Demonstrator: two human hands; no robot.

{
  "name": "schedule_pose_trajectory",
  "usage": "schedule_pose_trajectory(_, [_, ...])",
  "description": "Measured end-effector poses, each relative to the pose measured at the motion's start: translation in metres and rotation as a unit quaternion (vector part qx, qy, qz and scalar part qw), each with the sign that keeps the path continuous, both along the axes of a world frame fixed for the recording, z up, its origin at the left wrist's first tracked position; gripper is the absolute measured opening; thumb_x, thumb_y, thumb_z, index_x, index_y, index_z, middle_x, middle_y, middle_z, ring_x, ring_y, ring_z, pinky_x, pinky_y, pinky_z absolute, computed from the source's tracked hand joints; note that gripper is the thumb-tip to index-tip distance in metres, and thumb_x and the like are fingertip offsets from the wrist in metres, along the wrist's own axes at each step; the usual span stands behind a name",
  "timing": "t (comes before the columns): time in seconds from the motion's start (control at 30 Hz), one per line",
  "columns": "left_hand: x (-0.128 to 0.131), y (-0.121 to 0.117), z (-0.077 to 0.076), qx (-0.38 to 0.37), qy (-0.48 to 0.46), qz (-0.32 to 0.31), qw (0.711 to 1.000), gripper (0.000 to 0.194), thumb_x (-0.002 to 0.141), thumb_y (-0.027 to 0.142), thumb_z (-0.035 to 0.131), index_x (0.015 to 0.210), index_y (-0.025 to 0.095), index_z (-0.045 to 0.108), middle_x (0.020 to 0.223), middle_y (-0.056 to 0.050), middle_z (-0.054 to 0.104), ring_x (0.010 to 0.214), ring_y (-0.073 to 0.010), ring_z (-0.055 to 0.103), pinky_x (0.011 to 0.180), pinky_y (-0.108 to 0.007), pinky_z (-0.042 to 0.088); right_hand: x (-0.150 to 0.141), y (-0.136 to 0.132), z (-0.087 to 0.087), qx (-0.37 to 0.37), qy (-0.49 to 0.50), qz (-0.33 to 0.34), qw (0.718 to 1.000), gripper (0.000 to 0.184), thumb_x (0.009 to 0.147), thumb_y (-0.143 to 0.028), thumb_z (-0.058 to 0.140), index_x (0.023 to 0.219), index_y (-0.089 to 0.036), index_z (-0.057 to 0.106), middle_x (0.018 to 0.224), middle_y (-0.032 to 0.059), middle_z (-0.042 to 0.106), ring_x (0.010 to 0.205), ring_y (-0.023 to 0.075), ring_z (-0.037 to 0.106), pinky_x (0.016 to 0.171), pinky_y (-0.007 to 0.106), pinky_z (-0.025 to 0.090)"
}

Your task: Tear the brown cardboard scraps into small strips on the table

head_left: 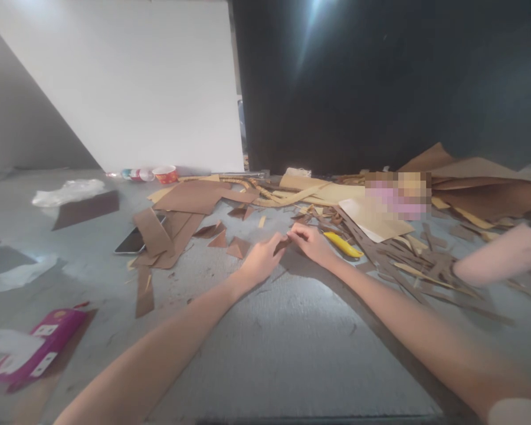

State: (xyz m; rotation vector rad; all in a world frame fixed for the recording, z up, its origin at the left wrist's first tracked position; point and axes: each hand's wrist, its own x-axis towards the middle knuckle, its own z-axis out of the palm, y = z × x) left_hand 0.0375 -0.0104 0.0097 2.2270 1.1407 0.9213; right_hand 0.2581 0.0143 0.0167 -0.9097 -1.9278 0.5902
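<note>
My left hand (263, 260) and my right hand (310, 243) meet over the middle of the grey table, fingers pinched together. Between their fingertips is a small brown leather piece (285, 241), mostly covered by the fingers. Just right of my right hand lies a slim yellow tool (343, 244); its exact kind is unclear. Brown triangular scraps (238, 248) lie beyond and left of my left hand. Small offcuts (312, 217) are scattered beyond my right hand.
Brown sheets (190, 196) partly cover a phone (133, 241) at left. A purple tissue pack (48, 342) is nearer me. Strips (442, 274) heap at right, beside another person's arm (504, 255). A red paper cup (165, 173) stands near the white panel (150, 82).
</note>
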Motion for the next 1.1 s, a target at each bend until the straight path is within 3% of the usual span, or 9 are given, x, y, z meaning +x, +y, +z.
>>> schedule_pose_trajectory(0.2, [0.0, 0.001, -0.001, -0.002, -0.018, 0.001, 1.0, 0.016, 0.106, 0.022, 0.062, 0.12, 0.027, 0.066, 0.12, -0.006, 0.082, 0.115, -0.0265, 0.08, 0.1, -0.04, 0.063, -0.003, 0.003, -0.006, 0.022, 0.06, -0.05, 0.997, 0.042, 0.103, -0.063, 0.072, 0.089, -0.024, 0.071, 0.087, 0.0023, 0.063, 0.079, 0.0199, 0.06, 0.073, 0.032, 0.051])
schedule_pose_trajectory(0.6, [0.001, -0.001, 0.004, -0.006, -0.033, 0.041, 0.999, 0.019, 0.104, 0.02, 0.067, 0.122, 0.027, 0.066, 0.121, -0.008, 0.082, 0.118, -0.0283, 0.08, 0.1, -0.039, 0.062, -0.001, 0.001, -0.004, 0.028, 0.075, -0.032, 0.996, 0.043, 0.105, -0.063, 0.07, 0.089, -0.024, 0.078, 0.088, 0.0055, 0.071, 0.086, 0.0245, 0.067, 0.083, 0.039, 0.056])
schedule_pose_trajectory(0.77, [0.001, -0.001, 0.006, -0.017, -0.039, 0.037, 0.998, 0.02, 0.103, 0.018, 0.064, 0.121, 0.027, 0.065, 0.121, -0.008, 0.083, 0.119, -0.0266, 0.079, 0.1, -0.038, 0.062, -0.001, -0.004, 0.001, 0.034, 0.053, -0.01, 0.998, 0.048, 0.106, -0.063, 0.067, 0.08, -0.024, 0.075, 0.081, 0.0052, 0.069, 0.081, 0.0243, 0.066, 0.08, 0.039, 0.057])
schedule_pose_trajectory(1.0, [0.001, -0.001, 0.004, -0.006, -0.041, 0.031, 0.999, 0.021, 0.103, 0.016, 0.064, 0.12, 0.027, 0.066, 0.123, -0.008, 0.082, 0.12, -0.0257, 0.079, 0.104, -0.039, 0.062, -0.002, -0.006, 0.005, 0.021, 0.019, 0.02, 0.999, 0.04, 0.11, -0.054, 0.064, 0.087, -0.024, 0.077, 0.085, 0.0045, 0.071, 0.083, 0.0235, 0.068, 0.08, 0.037, 0.055])
schedule_pose_trajectory(1.1, [0.001, 0.0, 0.002, -0.006, -0.038, 0.026, 0.999, 0.019, 0.104, 0.018, 0.065, 0.12, 0.028, 0.066, 0.121, -0.007, 0.083, 0.118, -0.0258, 0.08, 0.102, -0.038, 0.062, -0.003, -0.005, 0.004, 0.041, 0.022, 0.0, 0.999, 0.04, 0.11, -0.053, 0.064, 0.086, -0.024, 0.076, 0.085, 0.0049, 0.069, 0.082, 0.0234, 0.067, 0.079, 0.037, 0.055])
